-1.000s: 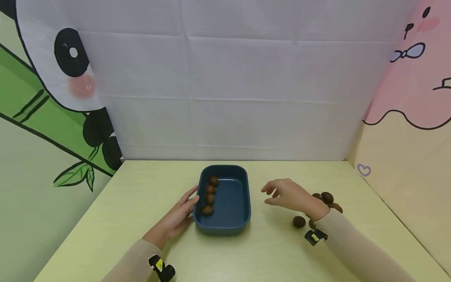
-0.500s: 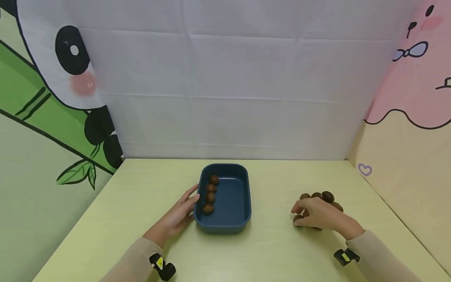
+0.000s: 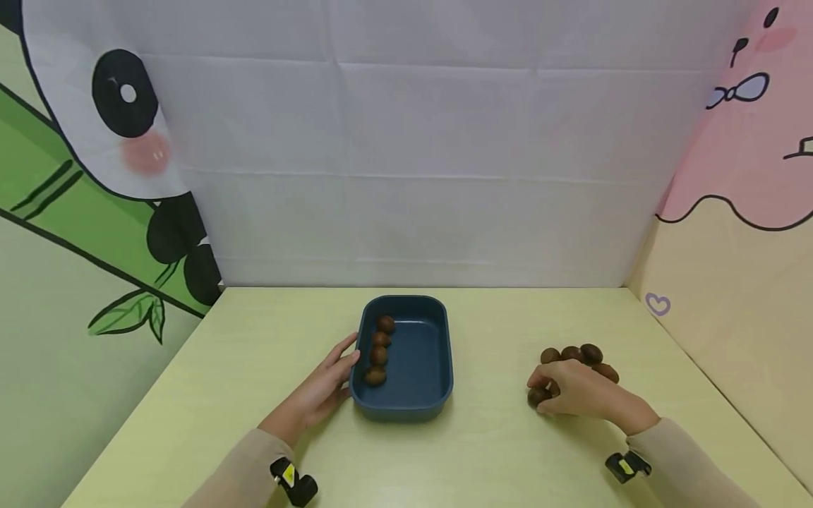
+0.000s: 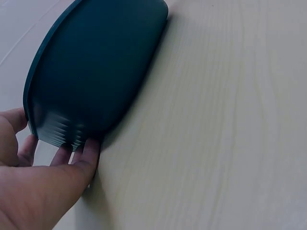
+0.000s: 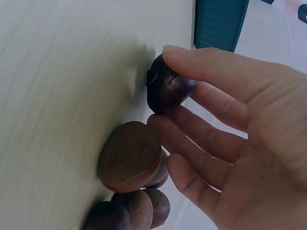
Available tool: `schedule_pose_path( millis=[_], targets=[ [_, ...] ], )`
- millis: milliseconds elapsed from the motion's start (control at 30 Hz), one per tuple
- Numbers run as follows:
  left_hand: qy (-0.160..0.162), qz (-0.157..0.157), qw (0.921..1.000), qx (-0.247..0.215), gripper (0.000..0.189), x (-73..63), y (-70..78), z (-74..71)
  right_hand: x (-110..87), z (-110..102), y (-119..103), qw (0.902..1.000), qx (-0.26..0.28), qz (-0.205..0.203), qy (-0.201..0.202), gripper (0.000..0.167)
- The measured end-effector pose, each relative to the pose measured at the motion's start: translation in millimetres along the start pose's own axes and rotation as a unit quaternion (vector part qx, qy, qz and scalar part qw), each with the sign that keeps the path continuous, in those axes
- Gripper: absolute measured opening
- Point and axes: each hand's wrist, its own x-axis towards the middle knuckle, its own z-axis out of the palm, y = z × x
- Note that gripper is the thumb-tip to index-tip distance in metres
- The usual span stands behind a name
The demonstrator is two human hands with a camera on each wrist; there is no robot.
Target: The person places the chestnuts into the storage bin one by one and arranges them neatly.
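Note:
My right hand (image 3: 581, 388) pinches a dark brown chestnut (image 5: 165, 91) between thumb and fingertips, low over the table. More chestnuts (image 5: 129, 155) lie beside and below its fingers in the right wrist view. Behind that hand in the head view, several of the pile (image 3: 571, 354) show, the others hidden under it. A dark blue rectangular bin (image 3: 419, 360) stands mid-table, with a row of chestnuts (image 3: 377, 355) along its inner left side. My left hand (image 3: 317, 391) rests against the bin's left side, fingertips (image 4: 90, 146) touching the outer wall.
The pale wood-grain table (image 3: 483, 451) reaches back to a white cloth backdrop (image 3: 432, 176). Cartoon-printed panels (image 3: 730, 282) flank both sides. A small black camera (image 3: 295, 483) sits on each wrist.
My right hand has moved right and down from beside the bin to the chestnut pile, and its fingers have closed on one chestnut. The left hand and bin have stayed put.

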Motion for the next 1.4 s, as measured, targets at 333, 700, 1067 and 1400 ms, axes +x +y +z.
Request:
schedule_pose_path(
  millis=[333,700,1067,1400],
  targets=[
    [-0.002,0.001,1.0,-0.001,0.065,-1.8,-0.3,1.3,15.3,-7,-13,0.9993,0.037,0.003,-0.005,0.025],
    [0.001,-0.003,1.0,-0.004,0.066,-4.9,1.2,3.7,50.2,-16,-47,0.9981,0.016,-0.06,-0.003,0.027],
    [0.004,-0.004,1.0,0.001,0.065,-8.6,1.5,3.2,94.6,1,-97,0.9918,0.026,-0.125,0.007,0.03],
    [0.023,-0.006,0.9997,0.007,0.064,-13.1,3.1,2.3,133.1,42,-130,0.987,0.022,-0.158,-0.025,0.03]
  ],
)
